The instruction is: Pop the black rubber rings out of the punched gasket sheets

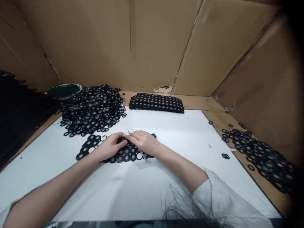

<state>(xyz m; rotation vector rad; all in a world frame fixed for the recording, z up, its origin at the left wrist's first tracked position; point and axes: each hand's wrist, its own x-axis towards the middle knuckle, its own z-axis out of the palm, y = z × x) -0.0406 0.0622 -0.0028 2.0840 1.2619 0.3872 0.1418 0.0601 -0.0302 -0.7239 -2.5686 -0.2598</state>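
In the middle of the white bench (190, 136), a mat of black rings (127, 156) lies flat under the two hands. It looks light and flexible, so I judge it will bend easily, and the thin joints between rings may be its weak places; the best hold seems a flat pinch over several rings near the border. The left hand (112, 147) is nearly closed, thumb and forefinger pinching at the far edge of the mat, though the exact contact is hidden. The right hand (144, 141) is curled around a thin pointed tool (143, 155), its fingers close to the left fingertips. Behind the mat, toward the left, is a pile of loose rings (95, 109), with a round dish (63, 98) beside it. Farther back lie stacked mats (156, 103), and more rings (266, 155) spread along the right side.
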